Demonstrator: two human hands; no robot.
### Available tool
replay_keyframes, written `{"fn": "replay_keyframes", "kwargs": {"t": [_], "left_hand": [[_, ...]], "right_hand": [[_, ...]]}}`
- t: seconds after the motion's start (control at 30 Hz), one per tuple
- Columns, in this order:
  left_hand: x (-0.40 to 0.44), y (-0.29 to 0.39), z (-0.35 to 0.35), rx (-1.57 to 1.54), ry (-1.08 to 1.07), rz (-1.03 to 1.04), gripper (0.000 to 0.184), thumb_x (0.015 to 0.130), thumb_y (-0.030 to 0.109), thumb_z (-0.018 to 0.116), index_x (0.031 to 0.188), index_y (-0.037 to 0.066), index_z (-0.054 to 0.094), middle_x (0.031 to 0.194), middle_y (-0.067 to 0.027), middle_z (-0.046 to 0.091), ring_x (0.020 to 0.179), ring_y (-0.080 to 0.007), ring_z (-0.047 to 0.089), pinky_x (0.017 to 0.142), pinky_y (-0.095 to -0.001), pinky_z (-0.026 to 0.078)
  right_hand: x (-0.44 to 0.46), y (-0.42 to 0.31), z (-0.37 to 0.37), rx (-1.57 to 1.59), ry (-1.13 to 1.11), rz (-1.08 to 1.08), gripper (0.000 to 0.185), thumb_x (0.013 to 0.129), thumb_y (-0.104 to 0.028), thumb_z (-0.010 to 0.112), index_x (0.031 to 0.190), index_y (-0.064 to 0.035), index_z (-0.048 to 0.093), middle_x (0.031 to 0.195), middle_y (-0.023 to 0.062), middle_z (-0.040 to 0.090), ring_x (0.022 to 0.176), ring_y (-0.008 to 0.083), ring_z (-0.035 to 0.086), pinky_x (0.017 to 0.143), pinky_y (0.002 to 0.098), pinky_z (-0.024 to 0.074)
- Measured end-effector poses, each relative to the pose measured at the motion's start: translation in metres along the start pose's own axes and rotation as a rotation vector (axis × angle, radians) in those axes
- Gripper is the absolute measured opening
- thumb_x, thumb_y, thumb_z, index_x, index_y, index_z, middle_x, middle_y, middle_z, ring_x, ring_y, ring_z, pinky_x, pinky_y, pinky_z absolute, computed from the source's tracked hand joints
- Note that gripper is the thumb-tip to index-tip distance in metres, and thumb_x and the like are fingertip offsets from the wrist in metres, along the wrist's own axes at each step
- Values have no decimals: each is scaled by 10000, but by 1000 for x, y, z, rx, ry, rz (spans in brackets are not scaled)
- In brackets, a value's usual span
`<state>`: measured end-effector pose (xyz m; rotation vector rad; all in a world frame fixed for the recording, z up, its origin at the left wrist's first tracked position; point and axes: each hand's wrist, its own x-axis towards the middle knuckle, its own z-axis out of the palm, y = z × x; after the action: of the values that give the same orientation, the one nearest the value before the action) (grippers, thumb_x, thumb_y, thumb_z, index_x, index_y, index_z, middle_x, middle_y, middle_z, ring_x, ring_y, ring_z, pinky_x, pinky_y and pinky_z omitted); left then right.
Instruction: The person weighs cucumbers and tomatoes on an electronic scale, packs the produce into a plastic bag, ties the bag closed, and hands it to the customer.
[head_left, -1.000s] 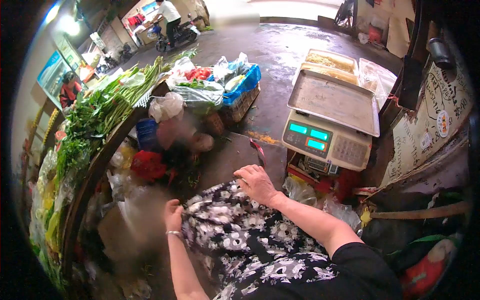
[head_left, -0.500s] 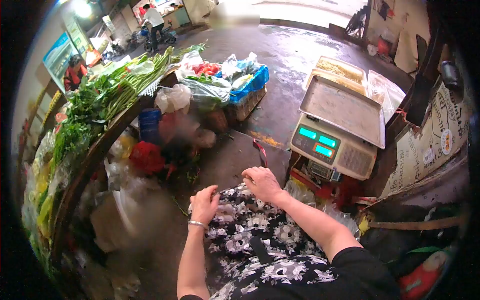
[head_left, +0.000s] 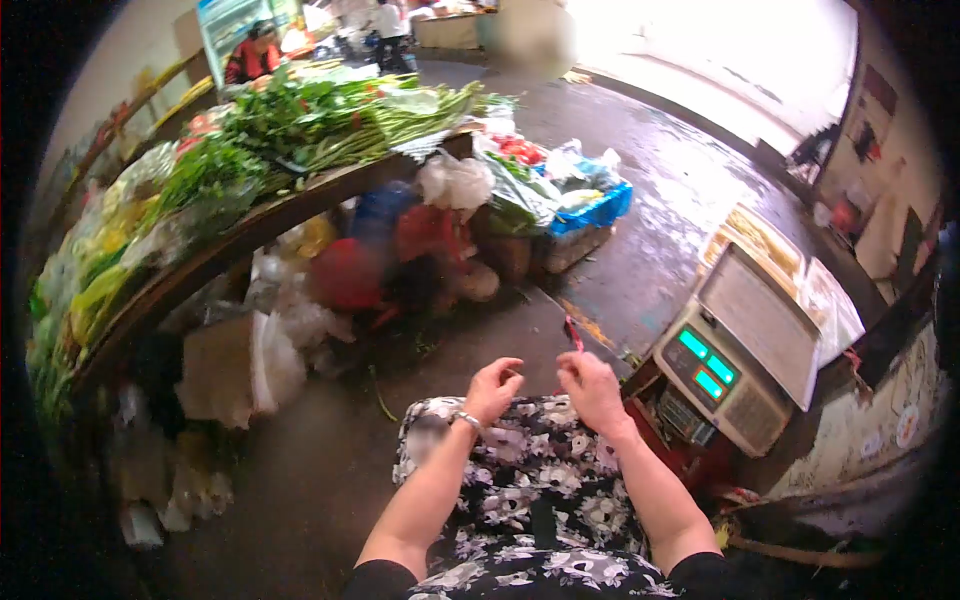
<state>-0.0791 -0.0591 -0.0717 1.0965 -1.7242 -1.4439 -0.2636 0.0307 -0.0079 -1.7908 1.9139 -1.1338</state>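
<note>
My left hand [head_left: 493,391], with a silver bracelet [head_left: 467,420] at the wrist, is above the far edge of the black-and-white floral cloth [head_left: 530,470] on my lap. Its thumb and fingers are pinched together. A short gap to the right, my right hand [head_left: 594,392] has its fingers curled inward, facing the left. Whatever the fingertips hold, if anything, is too small to make out. Just beyond the right hand lies a thin red-and-black strap [head_left: 573,333]. A digital scale [head_left: 748,345] with lit green displays and a metal pan stands to the right.
Leafy greens [head_left: 290,125] cover a curved stall shelf on the left, with plastic bags [head_left: 300,320] and a cardboard box [head_left: 218,370] below. A blue-lined crate [head_left: 595,212] of vegetables stands ahead. Behind the scale is a yellowish-filled tray [head_left: 757,243]. People are in the background.
My view has turned left, so the stall and scale sit further right. My hands stay close together over the cloth, now nearly level, with fingers still curled.
</note>
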Motion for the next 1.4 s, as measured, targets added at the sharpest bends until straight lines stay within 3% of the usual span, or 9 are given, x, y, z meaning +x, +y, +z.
{"fn": "replay_keyframes", "kwargs": {"t": [0.17,0.27,0.33,0.53,0.67,0.9,1.13,1.2,1.4], "left_hand": [[4,-11,-1,-312,-50,4,359,850,53,612,1201,3,556,920,-61,659,810,-121,625,754,-258,508],[3,-2,-3,-211,69,29,317,845,35,594,1159,-6,571,936,-59,661,825,-135,627,772,-268,505],[5,-4,-5,-103,79,28,282,824,6,515,1090,-7,605,953,-81,673,867,-159,628,792,-289,501],[7,-17,-10,-36,110,28,314,803,47,536,1102,19,630,954,-102,680,881,-178,640,810,-301,503],[0,-1,-8,34,74,-20,341,826,46,520,1154,7,606,1007,-52,669,914,-122,612,804,-282,493],[-7,6,-4,121,93,-34,337,810,119,554,1125,24,628,972,-147,687,883,-226,661,799,-327,509],[-3,-21,1,89,112,75,326,814,131,553,1112,23,629,979,-156,687,886,-239,664,801,-338,511],[-3,-20,-1,60,50,-6,337,831,85,549,1150,-11,595,1004,-64,672,891,-134,620,785,-296,504],[-8,-3,-3,126,99,-24,289,805,126,561,1064,24,639,923,-140,686,831,-208,657,763,-323,511]], "right_hand": [[51,-50,26,280,81,-100,213,871,-118,610,1061,-22,624,970,141,635,895,263,635,794,346,492],[53,-26,84,575,-29,49,190,955,-139,560,1083,-6,604,949,20,615,890,90,566,819,249,470],[38,15,124,645,-127,149,223,965,-182,546,1077,1,603,949,22,621,874,97,560,810,249,465],[37,12,122,616,-209,211,275,980,-235,512,1023,16,615,927,23,616,871,106,554,802,246,455],[31,16,121,763,-281,313,277,989,-241,489,1047,3,606,947,26,618,882,112,552,808,250,452],[27,29,120,668,-315,258,298,997,-259,474,1036,5,609,961,25,615,909,110,547,823,247,444],[24,15,107,599,-318,223,313,993,-268,475,1039,15,601,950,36,621,900,119,552,823,258,449],[23,6,103,589,-321,264,317,992,-270,474,1032,18,599,938,40,620,888,124,551,816,265,451],[24,22,118,649,-315,226,311,991,-263,482,1038,20,601,940,36,613,878,119,541,802,259,450]]}}
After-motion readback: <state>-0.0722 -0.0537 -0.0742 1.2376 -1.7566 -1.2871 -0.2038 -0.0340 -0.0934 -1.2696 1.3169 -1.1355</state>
